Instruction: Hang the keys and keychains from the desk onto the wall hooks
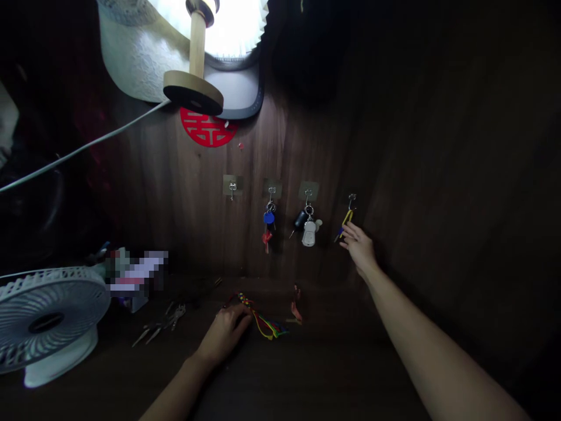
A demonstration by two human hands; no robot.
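My right hand [360, 248] reaches up to the rightmost metal hook [352, 199] on the dark wood wall. Its fingertips close on a key with a yellow loop [347, 216] and a bit of blue, the loop's top just at the hook. My left hand [228, 328] lies low on the dark surface, fingers curled at a braided multicoloured cord [244, 299] whose loose strands [272, 334] trail right. On two middle hooks hang a key set with a blue tag [269, 218] and a set with a silver fob [309, 233]. The leftmost hook [232, 188] holds nothing.
A white fan [52, 318] stands at the left. Pliers [160, 324] lie beside it. A small reddish item [297, 310] is right of the cord. A lit lamp with a wooden stem [197, 47], caps [236, 88] and a red ornament [209, 128] are above.
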